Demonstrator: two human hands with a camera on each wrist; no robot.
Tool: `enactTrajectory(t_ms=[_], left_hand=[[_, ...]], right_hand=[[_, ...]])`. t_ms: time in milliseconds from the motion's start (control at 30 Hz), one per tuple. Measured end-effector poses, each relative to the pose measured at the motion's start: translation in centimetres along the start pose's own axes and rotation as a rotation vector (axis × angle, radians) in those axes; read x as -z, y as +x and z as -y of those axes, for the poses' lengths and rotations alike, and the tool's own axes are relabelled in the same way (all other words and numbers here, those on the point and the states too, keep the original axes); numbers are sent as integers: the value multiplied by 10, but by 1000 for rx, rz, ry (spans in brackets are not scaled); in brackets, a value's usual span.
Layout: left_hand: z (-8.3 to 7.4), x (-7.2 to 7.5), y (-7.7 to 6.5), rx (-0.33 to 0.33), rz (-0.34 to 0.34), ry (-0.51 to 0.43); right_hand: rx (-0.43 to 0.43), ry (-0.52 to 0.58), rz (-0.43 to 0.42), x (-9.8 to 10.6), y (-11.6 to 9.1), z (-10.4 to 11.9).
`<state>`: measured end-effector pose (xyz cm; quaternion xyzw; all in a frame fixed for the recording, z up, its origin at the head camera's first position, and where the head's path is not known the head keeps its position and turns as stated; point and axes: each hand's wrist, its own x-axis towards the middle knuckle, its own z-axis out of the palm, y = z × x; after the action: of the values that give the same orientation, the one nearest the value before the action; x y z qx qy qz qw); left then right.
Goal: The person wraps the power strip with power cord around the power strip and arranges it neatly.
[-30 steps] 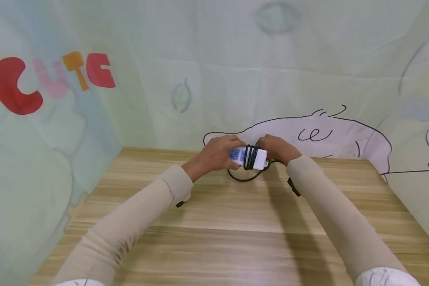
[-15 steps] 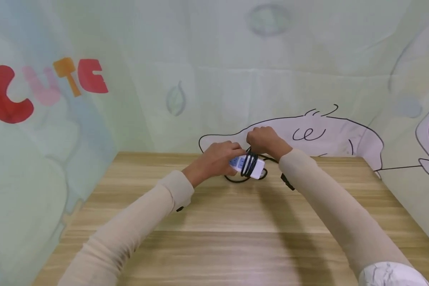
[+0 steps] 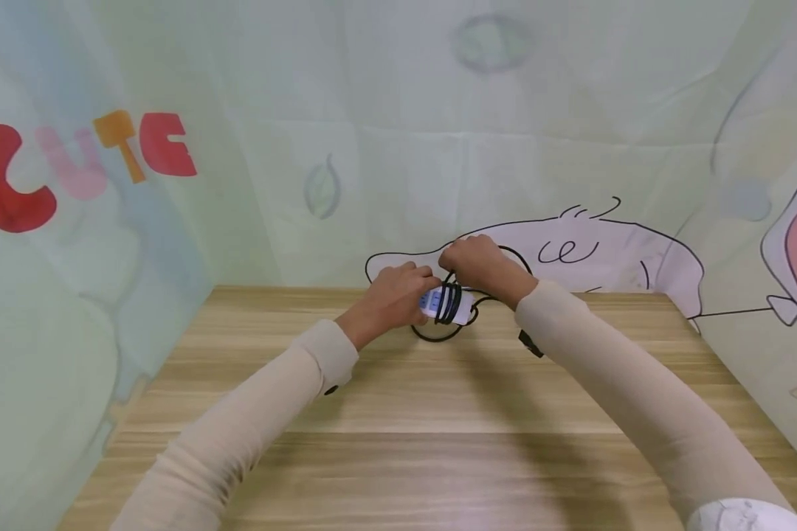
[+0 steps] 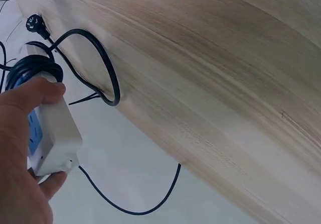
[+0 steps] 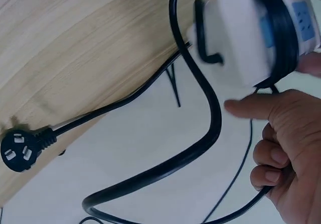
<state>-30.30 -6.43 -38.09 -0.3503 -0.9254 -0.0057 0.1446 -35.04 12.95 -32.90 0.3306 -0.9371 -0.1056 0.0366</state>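
Observation:
My left hand (image 3: 395, 299) grips a white power strip (image 3: 466, 310) with blue socket faces, near the far edge of the table. In the left wrist view, thumb and fingers hold the strip (image 4: 60, 133) at its sides. Several turns of black cord (image 5: 283, 38) wrap around the strip's middle. Just behind the strip, my right hand (image 3: 481, 264) holds the cord's free length, its curled fingers around the cord (image 5: 256, 199) in the right wrist view. From there the cord loops loosely toward a black three-pin plug (image 5: 20, 151), which lies over the wooden tabletop.
The wood-grain table (image 3: 398, 442) stretches toward me. Behind it hangs a pale printed backdrop (image 3: 398, 184) with cartoon outlines, and another printed panel (image 3: 53, 295) stands at the left. Small black devices (image 3: 530, 344) sit at the sleeve cuffs.
My right hand has moved from beside the strip's right end to behind and above it, drawing the cord along. A cord loop now arches by the right wrist. The left hand still grips the strip.

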Motion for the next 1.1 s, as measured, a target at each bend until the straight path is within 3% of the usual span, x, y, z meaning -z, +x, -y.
enactTrajectory(t_ms=[267, 433, 900, 1100], left_hand=[[6, -4, 2, 60, 0, 55], [10, 0, 4, 106, -7, 78], [15, 3, 6, 170, -39, 42], [23, 6, 6, 229, -82, 2]], right_hand=[[-22, -90, 7, 5, -12, 19], [-80, -67, 10, 7, -15, 30], [-142, 165, -68, -5, -24, 45], [-160, 481, -18, -11, -27, 43]])
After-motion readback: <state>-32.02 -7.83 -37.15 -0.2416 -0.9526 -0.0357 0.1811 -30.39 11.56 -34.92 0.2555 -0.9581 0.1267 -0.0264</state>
